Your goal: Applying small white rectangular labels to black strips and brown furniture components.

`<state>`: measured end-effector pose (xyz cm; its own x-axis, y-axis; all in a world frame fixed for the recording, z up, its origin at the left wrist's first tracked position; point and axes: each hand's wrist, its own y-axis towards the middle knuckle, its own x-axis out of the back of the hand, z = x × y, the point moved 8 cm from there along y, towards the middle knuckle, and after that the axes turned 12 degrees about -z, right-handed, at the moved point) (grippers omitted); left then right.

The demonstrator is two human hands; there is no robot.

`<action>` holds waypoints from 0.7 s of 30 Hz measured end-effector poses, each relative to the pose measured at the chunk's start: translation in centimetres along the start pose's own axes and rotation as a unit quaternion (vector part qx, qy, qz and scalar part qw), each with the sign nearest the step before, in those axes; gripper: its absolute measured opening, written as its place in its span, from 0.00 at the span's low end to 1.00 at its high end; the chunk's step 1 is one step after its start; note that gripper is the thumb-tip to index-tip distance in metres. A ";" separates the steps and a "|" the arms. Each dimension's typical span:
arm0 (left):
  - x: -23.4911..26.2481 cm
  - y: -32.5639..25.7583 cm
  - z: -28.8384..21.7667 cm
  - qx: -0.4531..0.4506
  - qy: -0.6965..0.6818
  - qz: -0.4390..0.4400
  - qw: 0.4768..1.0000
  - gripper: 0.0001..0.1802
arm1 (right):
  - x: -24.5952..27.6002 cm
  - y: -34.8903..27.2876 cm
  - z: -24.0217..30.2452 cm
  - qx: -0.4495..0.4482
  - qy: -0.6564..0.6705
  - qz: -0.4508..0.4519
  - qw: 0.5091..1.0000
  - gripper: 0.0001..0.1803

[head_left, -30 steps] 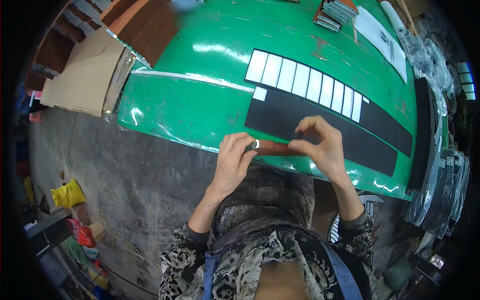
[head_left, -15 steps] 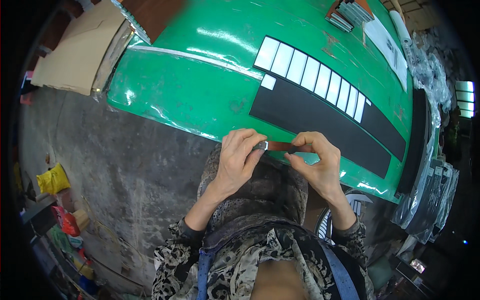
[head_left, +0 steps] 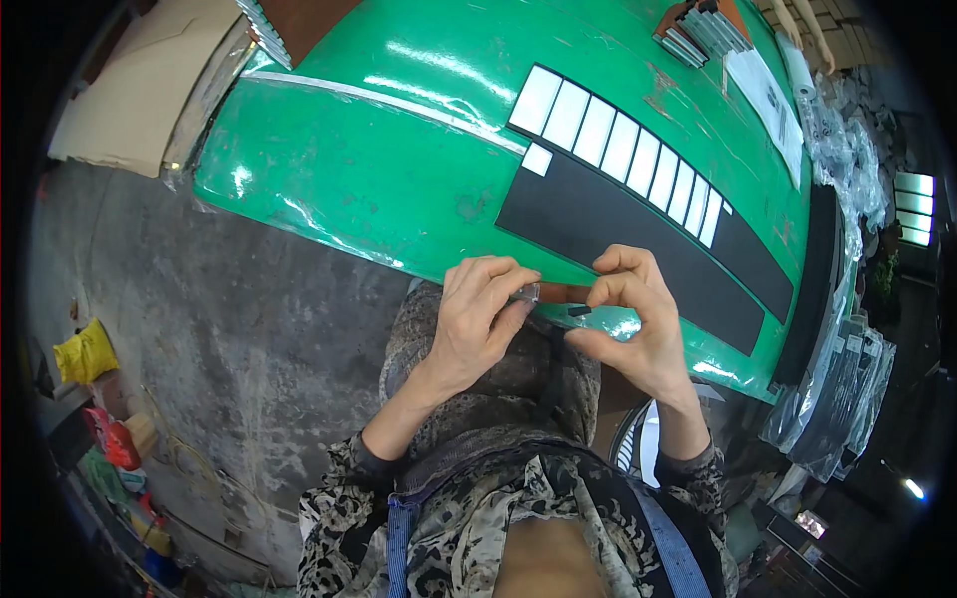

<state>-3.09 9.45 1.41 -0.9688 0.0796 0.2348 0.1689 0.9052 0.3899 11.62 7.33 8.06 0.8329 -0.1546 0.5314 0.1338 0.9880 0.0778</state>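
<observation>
On the far left I see flattened cardboard [head_left: 130, 90] lying beside the green table [head_left: 399, 169], and bare concrete floor [head_left: 229, 329] fills the near-left, giving the widest open room. The table's near edge runs diagonally, dropping toward the right, and both hands work right at that edge.

My left hand [head_left: 474, 324] is curled, thumb and fingertips pinched on the left end of a small brown strip [head_left: 563, 293]. The strip sits just over the table's near edge, between the two hands; its long axis runs left to right, roughly along that edge. My right hand [head_left: 633, 324] pinches the strip's right end, so the hands are a little apart, both closed on it. A tiny dark piece [head_left: 579, 311] lies just under the strip; I cannot tell what it is.

Just beyond, a long black sheet [head_left: 638, 224] slants the same way, with a row of white rectangles [head_left: 618, 149] along its far side. On the right, stacked clear-wrapped bundles [head_left: 847, 379] crowd the table's end, leaving little room there.
</observation>
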 end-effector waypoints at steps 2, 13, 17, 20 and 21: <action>-0.1 0.0 0.0 -0.001 -0.001 0.001 1.000 0.17 | -0.2 0.1 0.4 0.032 -0.070 -0.006 0.997 0.17; 0.0 -0.1 0.0 -0.005 0.000 -0.006 1.000 0.18 | -0.5 0.3 0.8 0.112 -0.159 -0.016 0.981 0.15; 0.1 -0.1 0.0 0.002 -0.014 -0.006 1.000 0.18 | -1.3 0.5 1.2 0.146 -0.186 -0.006 0.972 0.16; 0.2 0.0 -0.2 -0.003 -0.018 -0.003 1.000 0.17 | -1.5 0.5 1.2 0.168 -0.188 -0.016 0.968 0.16; 0.2 0.0 -0.2 -0.001 -0.019 -0.004 1.000 0.17 | -1.5 0.5 1.2 0.173 -0.185 -0.021 0.967 0.16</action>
<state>-3.22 9.41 1.63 -0.9762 0.0878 0.1985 0.1613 0.9051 0.3934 9.83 8.09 8.35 0.5727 -0.2455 0.7821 -0.0781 0.9334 0.3501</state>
